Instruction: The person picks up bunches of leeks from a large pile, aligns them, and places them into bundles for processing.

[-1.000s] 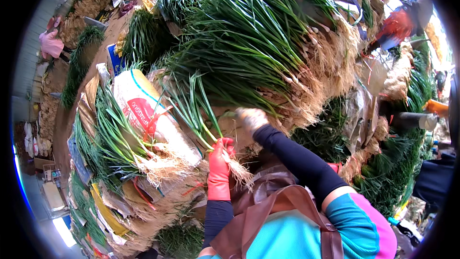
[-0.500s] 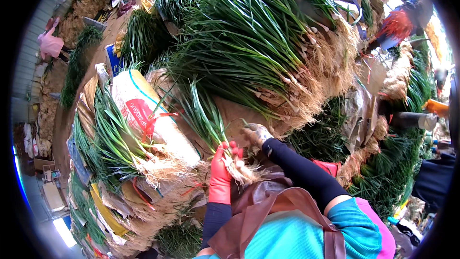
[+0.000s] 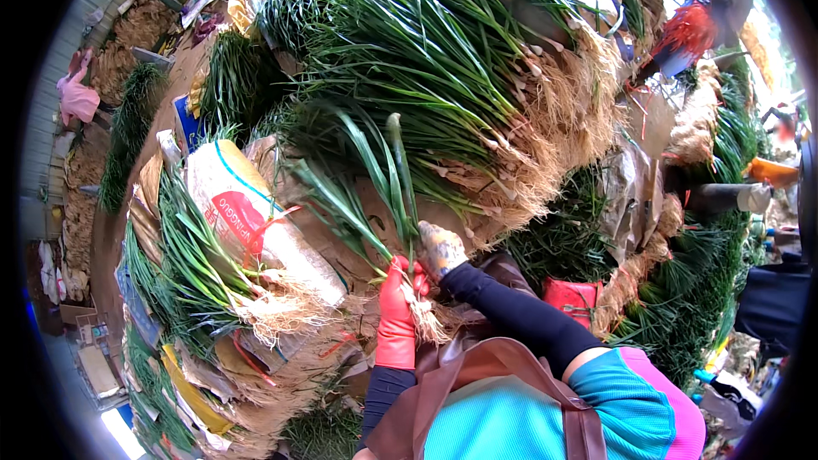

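A small bunch of green garlic (image 3: 375,196), with long green leaves and pale roots, stands upright in front of my body. My left hand (image 3: 396,302), in a red rubber glove, is closed around its lower stems, the roots hanging out past the fingers. My right hand (image 3: 443,251), in a mottled pale glove, meets the bunch from the right, fingers closed at one stalk's stem; its fingertips are partly hidden. Beyond both hands lies a big heap of green garlic (image 3: 426,77), roots to the right. A smaller pile of green garlic (image 3: 209,255) rests at the left.
A white woven sack (image 3: 256,204) with a red print lies beneath the left pile. A red object (image 3: 571,298) sits right of my right forearm. Further bundles (image 3: 699,290) fill the right side. A person in pink (image 3: 78,89) is at the far left.
My right hand has moved left and toward me, from the bare patch to the bunch. One more upright stalk shows at the bunch. My left hand has turned the bunch slightly, roots now pointing down.
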Available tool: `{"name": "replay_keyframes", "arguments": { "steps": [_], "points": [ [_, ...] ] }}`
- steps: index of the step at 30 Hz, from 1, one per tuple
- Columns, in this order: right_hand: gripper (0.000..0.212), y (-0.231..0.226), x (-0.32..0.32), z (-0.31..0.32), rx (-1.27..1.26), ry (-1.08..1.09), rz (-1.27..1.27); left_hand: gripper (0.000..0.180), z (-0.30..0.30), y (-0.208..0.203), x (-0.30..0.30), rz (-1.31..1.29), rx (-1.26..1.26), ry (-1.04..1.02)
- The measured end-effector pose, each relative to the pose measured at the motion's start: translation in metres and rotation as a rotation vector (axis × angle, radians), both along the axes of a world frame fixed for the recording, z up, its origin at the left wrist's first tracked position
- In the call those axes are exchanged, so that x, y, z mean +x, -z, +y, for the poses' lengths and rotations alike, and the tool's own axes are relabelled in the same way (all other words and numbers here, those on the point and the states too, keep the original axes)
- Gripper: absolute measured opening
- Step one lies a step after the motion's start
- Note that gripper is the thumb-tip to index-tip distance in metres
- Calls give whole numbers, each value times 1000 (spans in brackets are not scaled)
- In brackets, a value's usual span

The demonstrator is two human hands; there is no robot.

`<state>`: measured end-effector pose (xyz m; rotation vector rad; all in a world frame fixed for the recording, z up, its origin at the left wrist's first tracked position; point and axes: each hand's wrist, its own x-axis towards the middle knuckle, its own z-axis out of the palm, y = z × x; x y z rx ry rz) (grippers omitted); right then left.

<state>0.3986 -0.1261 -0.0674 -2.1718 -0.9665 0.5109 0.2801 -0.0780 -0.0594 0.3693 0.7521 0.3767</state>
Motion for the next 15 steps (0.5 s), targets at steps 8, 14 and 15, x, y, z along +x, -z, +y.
{"name": "replay_keyframes", "arguments": {
  "steps": [8,14,15],
  "points": [
    [37,16,45,-62,-216,-22,-129,27,46,11,-11,-97,-76,-290],
    [12,30,86,-1,-460,-190,-401,27,22,47,-3,-55,-239,-17],
    [12,20,79,11,-440,-145,-326,24,16,51,-2,31,-159,44]
  ]
}}
